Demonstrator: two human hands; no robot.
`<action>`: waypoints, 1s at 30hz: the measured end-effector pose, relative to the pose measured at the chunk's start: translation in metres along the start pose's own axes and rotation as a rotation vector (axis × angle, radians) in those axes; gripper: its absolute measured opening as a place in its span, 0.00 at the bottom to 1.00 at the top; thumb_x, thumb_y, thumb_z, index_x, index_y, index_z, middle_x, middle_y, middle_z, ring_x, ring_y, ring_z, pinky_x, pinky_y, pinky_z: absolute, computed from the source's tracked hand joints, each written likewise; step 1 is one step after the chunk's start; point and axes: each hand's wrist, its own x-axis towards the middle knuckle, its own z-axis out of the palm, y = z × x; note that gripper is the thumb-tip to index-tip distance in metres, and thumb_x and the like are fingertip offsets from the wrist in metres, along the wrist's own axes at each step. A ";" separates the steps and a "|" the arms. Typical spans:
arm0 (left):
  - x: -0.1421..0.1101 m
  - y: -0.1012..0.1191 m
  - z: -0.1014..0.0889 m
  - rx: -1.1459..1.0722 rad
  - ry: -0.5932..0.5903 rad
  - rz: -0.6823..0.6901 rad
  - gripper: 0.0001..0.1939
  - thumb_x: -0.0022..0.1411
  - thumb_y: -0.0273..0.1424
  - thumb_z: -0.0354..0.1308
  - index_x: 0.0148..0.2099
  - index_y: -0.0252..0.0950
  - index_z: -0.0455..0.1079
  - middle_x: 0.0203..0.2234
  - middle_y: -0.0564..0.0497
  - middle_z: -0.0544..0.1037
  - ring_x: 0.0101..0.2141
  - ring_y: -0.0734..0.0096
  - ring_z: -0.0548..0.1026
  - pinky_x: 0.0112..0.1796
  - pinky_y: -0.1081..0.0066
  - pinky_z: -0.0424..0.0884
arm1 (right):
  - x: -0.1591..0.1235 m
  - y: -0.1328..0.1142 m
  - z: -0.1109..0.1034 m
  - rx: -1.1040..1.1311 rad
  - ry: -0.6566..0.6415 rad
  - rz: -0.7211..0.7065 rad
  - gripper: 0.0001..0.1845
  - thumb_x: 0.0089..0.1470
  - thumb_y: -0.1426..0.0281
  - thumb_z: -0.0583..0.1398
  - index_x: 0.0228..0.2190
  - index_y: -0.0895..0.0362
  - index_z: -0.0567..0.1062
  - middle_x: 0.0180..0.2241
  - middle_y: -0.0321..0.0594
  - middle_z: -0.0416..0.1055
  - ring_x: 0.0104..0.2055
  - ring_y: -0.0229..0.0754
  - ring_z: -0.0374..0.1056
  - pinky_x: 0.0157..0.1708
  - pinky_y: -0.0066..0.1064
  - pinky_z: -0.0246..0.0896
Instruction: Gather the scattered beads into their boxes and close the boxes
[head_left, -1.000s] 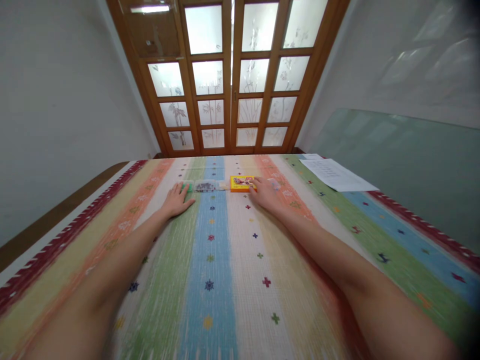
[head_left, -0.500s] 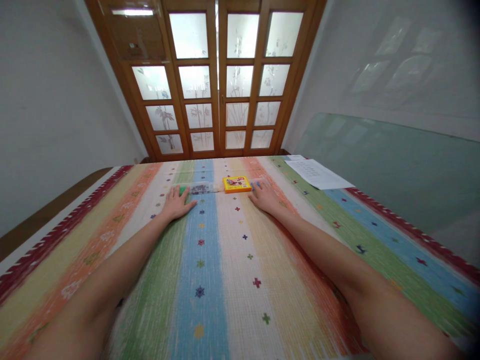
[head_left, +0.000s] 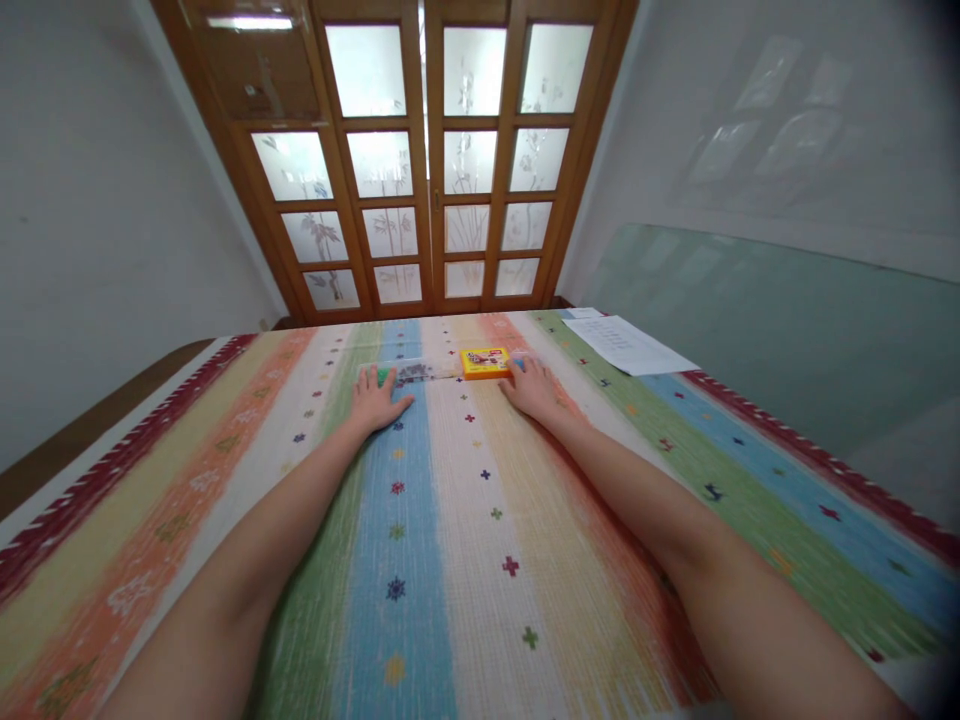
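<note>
My left hand (head_left: pixel 377 402) lies flat at the far part of the table, fingers spread and pointing away. Its fingertips touch a clear plastic pack (head_left: pixel 415 373) with small dark contents, and a green patch (head_left: pixel 385 376) shows by the fingers. To the right of the pack sits a flat yellow box (head_left: pixel 485 364) with a printed picture on top. Beside that box, my right hand (head_left: pixel 532 390) rests with fingers stretched out, the thumb near the box's right corner. A small blue item (head_left: pixel 519 364) is partly hidden under its fingers; I cannot tell its kind.
A striped, patterned cloth (head_left: pixel 465 520) covers the table. White sheets of paper (head_left: pixel 630 345) lie at the back right. Behind the table stand wooden doors with frosted panes (head_left: pixel 379 165). A pale green glass panel (head_left: pixel 750 290) leans along the right wall.
My left hand has slid to the right with the clear pack. The yellow box has shifted slightly right, closer to my right hand, which has barely moved.
</note>
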 end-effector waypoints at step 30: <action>0.008 0.057 0.012 -0.315 0.157 -0.085 0.28 0.69 0.43 0.50 0.65 0.37 0.72 0.68 0.39 0.67 0.66 0.45 0.65 0.65 0.51 0.60 | 0.004 0.075 -0.004 -0.026 -0.061 -0.030 0.32 0.69 0.53 0.51 0.67 0.53 0.67 0.68 0.54 0.60 0.70 0.60 0.54 0.66 0.50 0.53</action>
